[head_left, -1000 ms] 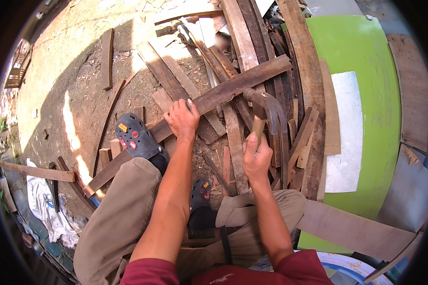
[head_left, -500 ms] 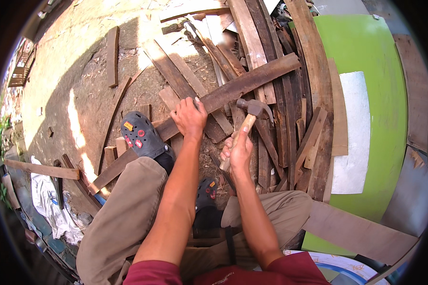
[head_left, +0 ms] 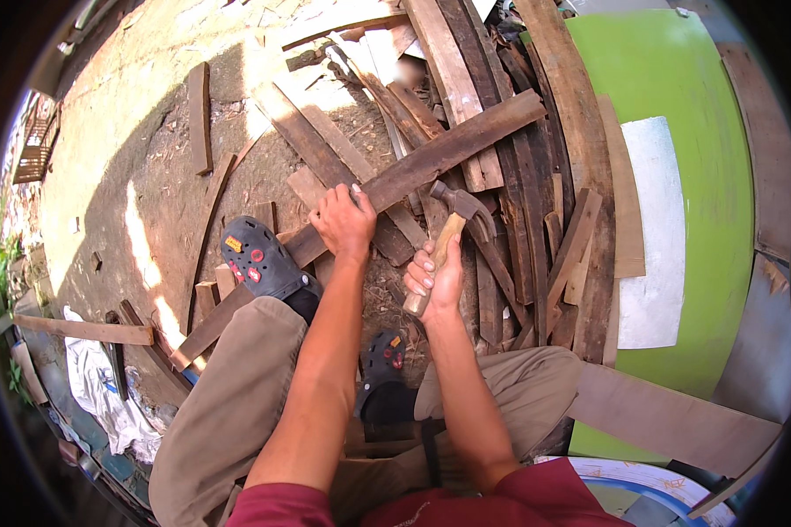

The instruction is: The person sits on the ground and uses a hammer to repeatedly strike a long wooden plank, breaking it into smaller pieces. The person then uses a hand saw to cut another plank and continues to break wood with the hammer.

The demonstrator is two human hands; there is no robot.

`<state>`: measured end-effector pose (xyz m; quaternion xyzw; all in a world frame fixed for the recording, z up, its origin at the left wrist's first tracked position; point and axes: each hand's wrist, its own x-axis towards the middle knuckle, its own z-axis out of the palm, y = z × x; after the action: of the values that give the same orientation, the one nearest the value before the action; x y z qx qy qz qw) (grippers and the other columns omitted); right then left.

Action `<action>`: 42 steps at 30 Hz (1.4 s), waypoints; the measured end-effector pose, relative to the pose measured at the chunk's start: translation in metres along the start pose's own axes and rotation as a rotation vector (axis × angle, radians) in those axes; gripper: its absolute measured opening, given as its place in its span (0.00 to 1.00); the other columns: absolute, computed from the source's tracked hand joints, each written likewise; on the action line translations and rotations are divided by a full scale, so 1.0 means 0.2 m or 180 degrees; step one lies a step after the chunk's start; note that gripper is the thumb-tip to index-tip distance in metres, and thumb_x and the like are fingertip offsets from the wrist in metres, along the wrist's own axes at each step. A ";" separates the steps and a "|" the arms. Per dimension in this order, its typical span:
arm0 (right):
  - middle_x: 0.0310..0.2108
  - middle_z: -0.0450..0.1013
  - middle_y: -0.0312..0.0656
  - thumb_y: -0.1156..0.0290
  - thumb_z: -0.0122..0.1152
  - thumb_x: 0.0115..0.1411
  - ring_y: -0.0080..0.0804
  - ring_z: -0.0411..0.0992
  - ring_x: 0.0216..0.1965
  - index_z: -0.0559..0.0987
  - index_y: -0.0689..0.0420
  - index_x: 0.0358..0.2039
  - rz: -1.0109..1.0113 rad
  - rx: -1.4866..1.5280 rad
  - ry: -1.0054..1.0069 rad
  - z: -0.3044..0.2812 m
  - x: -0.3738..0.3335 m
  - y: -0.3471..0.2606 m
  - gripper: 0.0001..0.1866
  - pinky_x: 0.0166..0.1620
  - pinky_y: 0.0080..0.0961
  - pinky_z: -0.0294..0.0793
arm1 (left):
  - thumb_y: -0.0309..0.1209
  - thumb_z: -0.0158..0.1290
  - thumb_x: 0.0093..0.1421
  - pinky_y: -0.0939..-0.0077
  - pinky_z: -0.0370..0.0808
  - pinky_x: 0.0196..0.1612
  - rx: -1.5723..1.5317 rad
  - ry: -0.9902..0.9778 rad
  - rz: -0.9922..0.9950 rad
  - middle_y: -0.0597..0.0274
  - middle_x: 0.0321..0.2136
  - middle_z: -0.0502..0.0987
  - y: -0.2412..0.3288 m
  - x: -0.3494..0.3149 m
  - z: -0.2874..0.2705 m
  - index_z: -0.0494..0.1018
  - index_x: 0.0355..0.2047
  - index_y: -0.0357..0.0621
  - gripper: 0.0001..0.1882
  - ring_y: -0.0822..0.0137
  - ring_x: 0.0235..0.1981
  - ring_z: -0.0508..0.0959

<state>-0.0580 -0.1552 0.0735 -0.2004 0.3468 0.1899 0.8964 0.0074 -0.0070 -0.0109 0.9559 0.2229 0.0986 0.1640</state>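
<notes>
A long dark wooden plank [head_left: 453, 147] runs slantwise from near my left knee up to the wood pile on the right. My left hand [head_left: 344, 220] grips this plank around its middle, fingers wrapped over the far edge. Beside it, my right hand [head_left: 437, 277] is closed around the wooden handle of a claw hammer [head_left: 459, 205]. The hammer's metal head is up, just below the plank and apart from it, with the claw toward the right. My left foot, in a dark clog [head_left: 268, 256], is next to the plank.
Loose boards [head_left: 312, 132] lie beyond my hands, and a large stack of old planks [head_left: 523, 167] fills the right. Farther right is a green panel [head_left: 703, 105] with a white sheet [head_left: 655, 233] on it. White cloth [head_left: 101, 378] lies at the left.
The hammer has tilted, its head dropping slightly left and down, and my right hand has shifted its hold on the handle. My left hand stays on the plank. The whole view has shifted slightly.
</notes>
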 end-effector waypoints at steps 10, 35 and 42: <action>0.17 0.57 0.28 0.35 0.38 0.70 0.17 0.51 0.11 0.66 0.50 0.34 0.0326 -0.0285 0.0016 0.06 -0.01 0.05 0.29 0.14 0.19 0.54 | 0.41 0.50 0.63 0.54 0.64 0.49 0.0107 -0.0105 -0.0025 0.56 0.35 0.77 -0.01 0.01 -0.01 0.75 0.35 0.45 0.13 0.55 0.42 0.76; 0.17 0.58 0.33 0.34 0.37 0.70 0.21 0.54 0.11 0.64 0.51 0.34 -0.0678 -0.1127 0.0546 0.15 0.01 -0.03 0.30 0.14 0.23 0.58 | 0.41 0.49 0.65 0.54 0.64 0.50 0.0041 -0.0019 -0.0064 0.55 0.35 0.78 -0.01 0.00 0.00 0.75 0.35 0.45 0.13 0.54 0.43 0.76; 0.17 0.61 0.36 0.40 0.39 0.73 0.21 0.58 0.10 0.64 0.55 0.30 -0.1069 -0.2096 0.0712 0.07 0.02 -0.02 0.29 0.13 0.23 0.60 | 0.41 0.49 0.64 0.55 0.64 0.49 0.0011 -0.0021 0.0030 0.56 0.36 0.78 0.01 0.01 0.00 0.75 0.37 0.45 0.13 0.54 0.43 0.76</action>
<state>-0.0450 -0.1501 0.0806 -0.5510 0.3253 0.1185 0.7593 0.0095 -0.0072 -0.0108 0.9575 0.2181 0.0958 0.1627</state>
